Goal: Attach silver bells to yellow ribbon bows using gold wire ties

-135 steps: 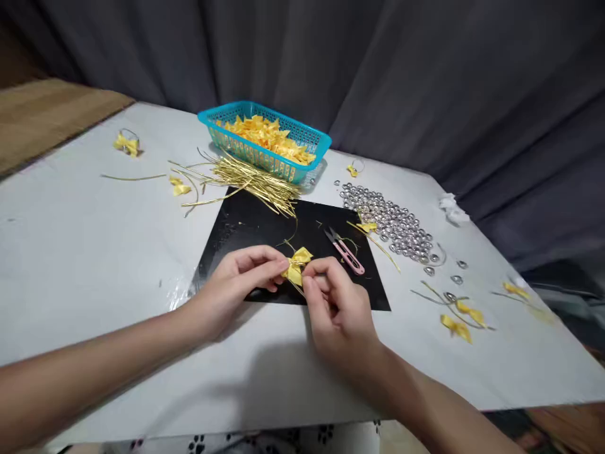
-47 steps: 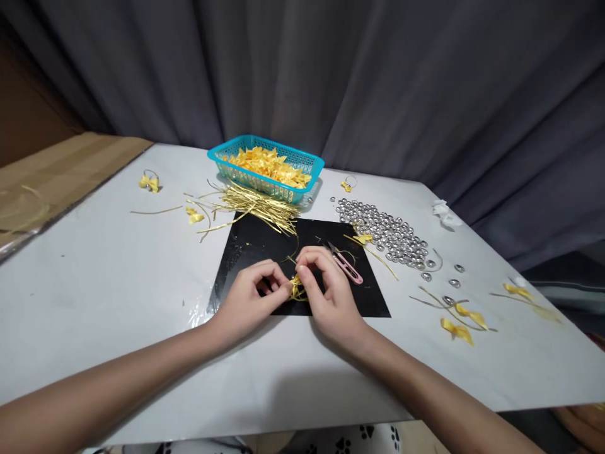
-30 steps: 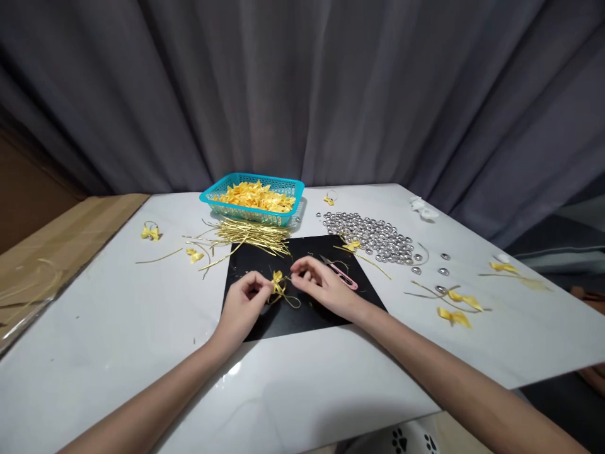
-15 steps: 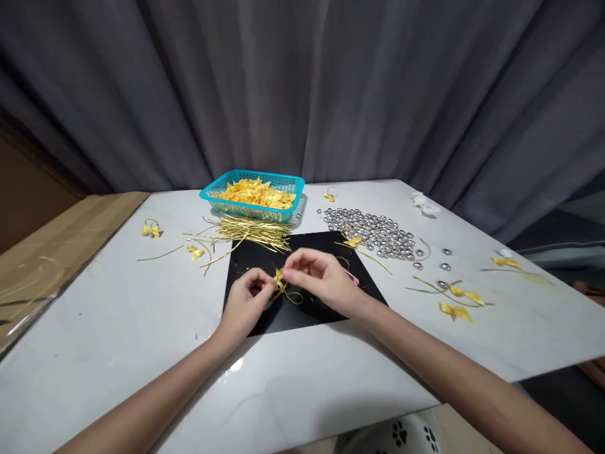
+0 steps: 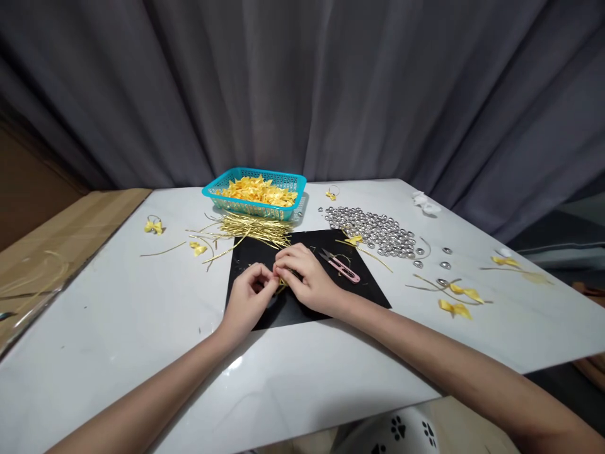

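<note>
Over the black mat [image 5: 312,315], my left hand [image 5: 251,292] pinches a small yellow ribbon bow with gold cord [image 5: 282,285]. My right hand [image 5: 307,277] is closed on the same piece, its fingertips meeting those of the left. The fingers cover most of the bow; a bit of gold cord shows below them. Pink-handled thread snips [image 5: 344,270] lie on the mat just right of my right hand, blades pointing away to the left.
A teal basket [image 5: 253,205] of yellow bows stands at the back, with a bundle of gold cords [image 5: 255,229] before it. Silver beads [image 5: 373,230] are heaped to the right. Loose bows [image 5: 454,309] and cords lie at right; a finished-looking bow loop [image 5: 154,225] lies left.
My right hand has moved slightly left and closed in against the left fingertips, uncovering the thread snips. The bow is now mostly hidden. My left hand has hardly moved.
</note>
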The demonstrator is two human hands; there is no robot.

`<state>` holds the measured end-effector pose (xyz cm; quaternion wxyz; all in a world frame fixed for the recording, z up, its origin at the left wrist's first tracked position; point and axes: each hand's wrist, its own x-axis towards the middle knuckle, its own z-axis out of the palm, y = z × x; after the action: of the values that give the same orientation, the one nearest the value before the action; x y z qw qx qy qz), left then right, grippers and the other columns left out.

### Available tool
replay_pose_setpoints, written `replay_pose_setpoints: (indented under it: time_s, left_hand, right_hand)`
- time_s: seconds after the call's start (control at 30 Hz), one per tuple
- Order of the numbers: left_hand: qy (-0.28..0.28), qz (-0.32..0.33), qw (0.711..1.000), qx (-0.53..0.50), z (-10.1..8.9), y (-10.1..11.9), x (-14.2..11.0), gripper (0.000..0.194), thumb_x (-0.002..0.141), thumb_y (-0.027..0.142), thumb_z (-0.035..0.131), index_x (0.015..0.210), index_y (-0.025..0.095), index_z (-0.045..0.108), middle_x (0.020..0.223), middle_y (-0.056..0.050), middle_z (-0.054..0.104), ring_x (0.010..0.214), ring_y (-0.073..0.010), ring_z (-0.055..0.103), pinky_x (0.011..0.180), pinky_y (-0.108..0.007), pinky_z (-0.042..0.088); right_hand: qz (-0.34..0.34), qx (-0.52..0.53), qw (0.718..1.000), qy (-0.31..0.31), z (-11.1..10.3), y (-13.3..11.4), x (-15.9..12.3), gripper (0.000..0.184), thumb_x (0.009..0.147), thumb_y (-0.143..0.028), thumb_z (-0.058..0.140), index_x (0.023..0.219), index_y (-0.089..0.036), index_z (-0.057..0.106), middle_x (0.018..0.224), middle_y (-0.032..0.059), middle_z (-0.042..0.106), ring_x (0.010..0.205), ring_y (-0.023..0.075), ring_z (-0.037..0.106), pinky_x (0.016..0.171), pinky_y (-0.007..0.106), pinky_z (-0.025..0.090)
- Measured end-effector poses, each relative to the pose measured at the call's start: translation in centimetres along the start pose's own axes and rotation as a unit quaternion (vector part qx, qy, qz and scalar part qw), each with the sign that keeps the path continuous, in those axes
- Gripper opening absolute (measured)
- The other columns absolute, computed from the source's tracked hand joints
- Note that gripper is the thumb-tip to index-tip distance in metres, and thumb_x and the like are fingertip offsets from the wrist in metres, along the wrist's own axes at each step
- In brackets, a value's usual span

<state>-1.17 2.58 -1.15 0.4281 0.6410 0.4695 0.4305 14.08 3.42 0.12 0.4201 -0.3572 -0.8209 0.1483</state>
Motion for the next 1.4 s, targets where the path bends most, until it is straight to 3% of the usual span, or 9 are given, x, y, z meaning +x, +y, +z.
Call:
replay_pose_setpoints:
  time_s: [0.13,0.3,0.43,0.6,0.7,0.93,1.03,1.17,1.4]
  left_hand:
    - [-0.015,0.023,0.997,0.067,0.0,0.0,-0.1,0.016,0.074,0.024,0.052,0.06,0.019,0.047,0.062,0.002,0.048,0.06,-0.0122,0.046,0.056,-0.025,0.036]
    - [-0.021,0.009,0.993,0.115,0.3,0.0,-0.1,0.014,0.073,0.02,0.05,0.059,0.019,0.049,0.062,0.002,0.049,0.055,-0.0113,0.045,0.053,-0.025,0.035]
    - [-0.022,0.002,0.992,0.126,0.3,0.1,-0.1,0.014,0.073,0.021,0.05,0.059,0.019,0.049,0.062,0.002,0.05,0.054,-0.0109,0.044,0.053,-0.024,0.034]
    - [-0.019,0.009,0.992,0.125,0.2,-0.1,-0.1,0.014,0.074,0.021,0.051,0.06,0.019,0.049,0.063,0.002,0.052,0.056,-0.0115,0.046,0.054,-0.025,0.035]
    - [-0.025,0.004,0.994,0.107,0.2,-0.2,-0.1,0.015,0.078,0.024,0.05,0.064,0.019,0.049,0.063,0.002,0.051,0.057,-0.0119,0.046,0.055,-0.025,0.035]
    - [-0.069,-0.051,0.993,-0.081,0.3,0.2,-0.4,0.018,0.089,0.038,0.04,0.082,0.021,0.042,0.073,0.002,0.061,0.067,-0.013,0.06,0.06,-0.025,0.042]
    - [-0.045,-0.064,0.99,-0.121,0.1,0.4,-0.2,0.02,0.085,0.037,0.049,0.076,0.02,0.044,0.074,0.0,0.066,0.07,-0.0136,0.062,0.061,-0.024,0.043]
    - [-0.01,-0.101,0.985,-0.136,-0.1,0.5,0.4,0.021,0.072,0.032,0.061,0.066,0.019,0.045,0.057,0.003,0.063,0.062,-0.0128,0.061,0.056,-0.022,0.042]
    - [-0.025,-0.122,0.981,-0.152,-0.2,0.7,0.6,0.021,0.068,0.033,0.064,0.081,0.018,0.058,0.068,0.0,0.068,0.049,-0.0084,0.05,0.046,-0.02,0.036]
  right_hand:
    - [-0.003,0.002,0.999,0.035,0.2,-0.5,0.2,0.017,0.086,-0.01,0.045,0.074,-0.017,0.055,0.087,0.007,0.062,0.087,0.0187,0.052,0.079,0.036,0.04]
    - [0.028,0.13,0.983,0.124,-2.5,-2.3,2.8,0.018,0.089,-0.015,0.044,0.074,-0.018,0.052,0.081,0.0039,0.055,0.082,0.015,0.053,0.08,0.033,0.043]
    - [0.075,0.283,0.948,0.128,-4.7,-4.0,4.5,0.014,0.091,-0.023,0.047,0.078,-0.019,0.052,0.077,0.0,0.053,0.076,0.0113,0.055,0.078,0.03,0.048]
    - [0.156,0.362,0.913,0.106,-5.6,-5.0,4.5,0.015,0.089,-0.029,0.052,0.077,-0.02,0.052,0.078,-0.0023,0.051,0.07,0.0076,0.056,0.07,0.024,0.051]
    - [0.169,0.37,0.905,0.123,-6.1,-4.5,4.5,0.015,0.088,-0.027,0.052,0.075,-0.019,0.052,0.076,-0.0031,0.05,0.065,0.006,0.054,0.068,0.022,0.05]
    - [0.168,0.324,0.917,0.164,-7.5,-0.7,4.1,0.016,0.085,-0.027,0.057,0.071,-0.018,0.054,0.072,-0.003,0.049,0.055,0.0051,0.044,0.057,0.019,0.048]
    - [0.252,0.393,0.866,0.181,-7.6,0.5,3.4,0.014,0.084,-0.022,0.055,0.071,-0.018,0.052,0.071,-0.0036,0.048,0.051,0.0039,0.038,0.051,0.016,0.044]
    - [0.342,0.484,0.782,0.193,-7.2,0.8,2.6,0.011,0.083,-0.016,0.052,0.072,-0.017,0.049,0.07,-0.0042,0.047,0.046,0.0027,0.032,0.044,0.013,0.035]
    - [0.365,0.529,0.742,0.192,-6.5,0.7,2.5,0.011,0.085,-0.015,0.05,0.074,-0.017,0.048,0.07,-0.004,0.047,0.045,0.0029,0.03,0.04,0.014,0.029]
